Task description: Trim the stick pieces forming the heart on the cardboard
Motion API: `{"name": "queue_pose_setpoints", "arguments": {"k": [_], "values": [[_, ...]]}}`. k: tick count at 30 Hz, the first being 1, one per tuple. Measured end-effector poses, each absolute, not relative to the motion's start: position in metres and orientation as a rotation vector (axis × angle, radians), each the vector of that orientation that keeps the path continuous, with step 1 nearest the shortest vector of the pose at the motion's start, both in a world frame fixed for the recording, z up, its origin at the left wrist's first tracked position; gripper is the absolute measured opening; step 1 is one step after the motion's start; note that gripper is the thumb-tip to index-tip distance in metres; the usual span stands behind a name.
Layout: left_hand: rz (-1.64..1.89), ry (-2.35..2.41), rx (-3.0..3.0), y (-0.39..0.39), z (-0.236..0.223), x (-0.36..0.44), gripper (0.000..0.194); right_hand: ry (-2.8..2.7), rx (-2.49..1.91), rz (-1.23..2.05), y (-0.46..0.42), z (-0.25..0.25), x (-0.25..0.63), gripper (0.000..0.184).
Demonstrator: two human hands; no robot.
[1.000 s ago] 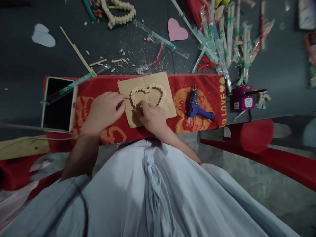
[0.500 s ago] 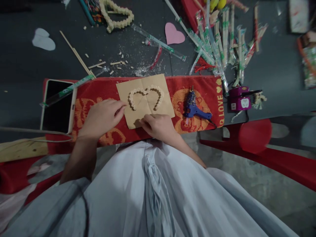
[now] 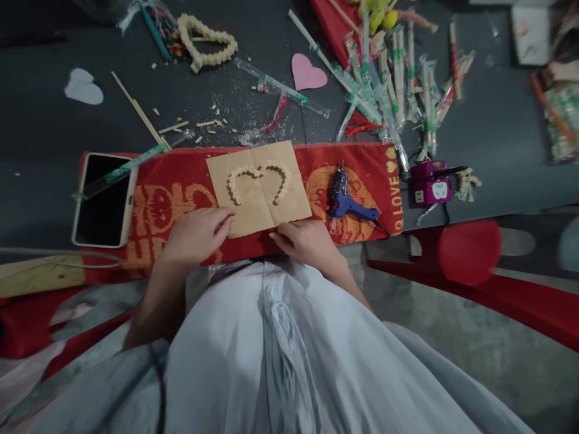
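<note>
A creased sheet of brown paper (image 3: 251, 220) lies on a red and orange towel (image 3: 289, 241). Small pale pieces form an open heart outline (image 3: 284, 170) on it, with its lower part uncovered. At the sheet's lower left edge, my left hand (image 3: 196, 234) has thumb and forefinger closed on the paper. My right hand (image 3: 310, 241) pinches the bottom edge, its fingers curled. Right of the paper, a blue glue gun (image 3: 346, 199) rests on the towel, nozzle pointing away from me.
A phone (image 3: 102, 208) lies at left with a wrapped stick across it. Beyond the towel are scattered stick bits (image 3: 205, 123), a pink paper heart (image 3: 308, 72), a pale heart-shaped frame (image 3: 226, 51) and several wrapped chopsticks (image 3: 398, 78). A purple box (image 3: 429, 182) stands at right.
My right hand has drawn back from over the paper to its bottom edge. My left hand has slid lower along the left edge. The whole view has shifted slightly.
</note>
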State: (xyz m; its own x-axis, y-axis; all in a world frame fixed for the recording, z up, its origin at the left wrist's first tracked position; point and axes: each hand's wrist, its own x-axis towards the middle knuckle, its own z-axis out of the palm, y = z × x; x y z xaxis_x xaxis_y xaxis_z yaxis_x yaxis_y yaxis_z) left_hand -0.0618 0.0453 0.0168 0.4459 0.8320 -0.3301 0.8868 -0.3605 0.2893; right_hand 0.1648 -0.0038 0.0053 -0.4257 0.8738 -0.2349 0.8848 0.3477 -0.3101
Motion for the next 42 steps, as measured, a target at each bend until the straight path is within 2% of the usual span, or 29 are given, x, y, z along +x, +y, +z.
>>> {"name": "queue_pose_setpoints", "arguments": {"k": [14,25,33,36,39,42], "values": [[-0.213,1.416,2.219,0.032,0.017,-0.038,0.04,2.506,1.79,-0.525,-0.004,0.007,0.189,0.044],[-0.24,1.372,2.218,0.03,0.018,-0.031,0.041,2.518,1.885,-0.507,-0.006,0.004,0.2,0.038],[-0.239,1.329,2.193,0.029,0.023,-0.026,0.041,2.512,2.307,-0.416,-0.008,0.006,0.235,0.023],[-0.224,1.299,2.202,0.029,0.023,-0.024,0.04,2.484,2.442,-0.246,-0.01,0.006,0.257,0.02],[-0.213,1.288,2.221,0.028,0.024,-0.022,0.041,2.419,2.443,-0.177,-0.014,0.002,0.276,0.032],[-0.211,1.294,2.234,0.027,0.025,-0.02,0.04,2.349,2.418,-0.241,-0.017,-0.003,0.287,0.045]]}}
